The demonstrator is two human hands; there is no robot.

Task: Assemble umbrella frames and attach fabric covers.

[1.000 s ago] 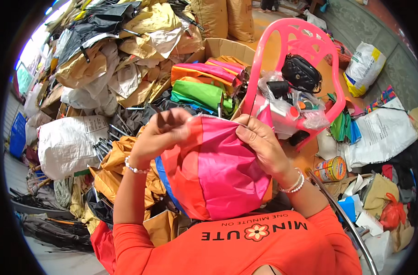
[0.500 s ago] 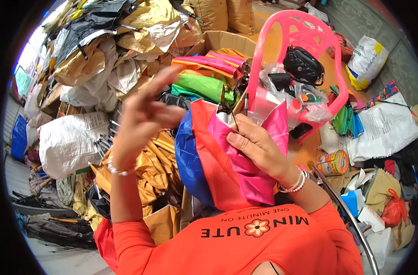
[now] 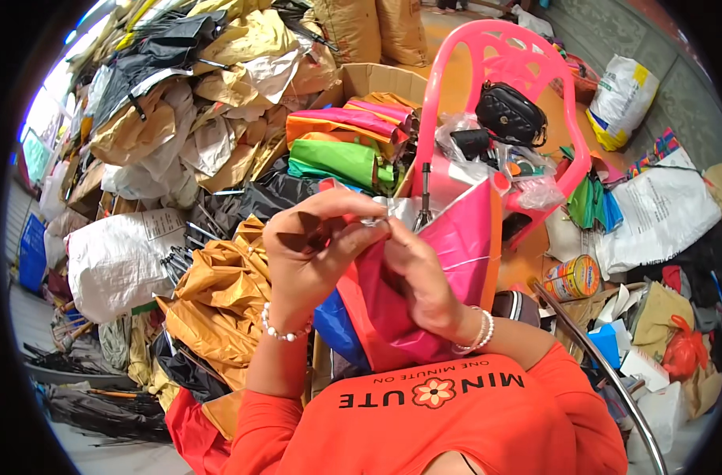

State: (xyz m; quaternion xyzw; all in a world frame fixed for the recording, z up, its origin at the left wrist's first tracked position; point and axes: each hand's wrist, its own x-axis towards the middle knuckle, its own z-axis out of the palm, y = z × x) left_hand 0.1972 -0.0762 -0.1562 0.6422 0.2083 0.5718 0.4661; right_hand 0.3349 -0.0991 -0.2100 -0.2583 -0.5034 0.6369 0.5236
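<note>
Left hand is pinched closed, on what cannot be told, its fingertips meeting those of the right hand, which grips multicoloured fabric just beyond the red shirt, probably to steady the fabric's far edge.

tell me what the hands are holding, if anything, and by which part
The right hand holds multicoloured fabric near its upper edge; whether the left hand grips it too cannot be told.

What glints at the fingertips of the left hand is too small to tell, the right hand hides part of the multicoloured cloth, and the view's edge cuts off the far brown sacks.
</note>
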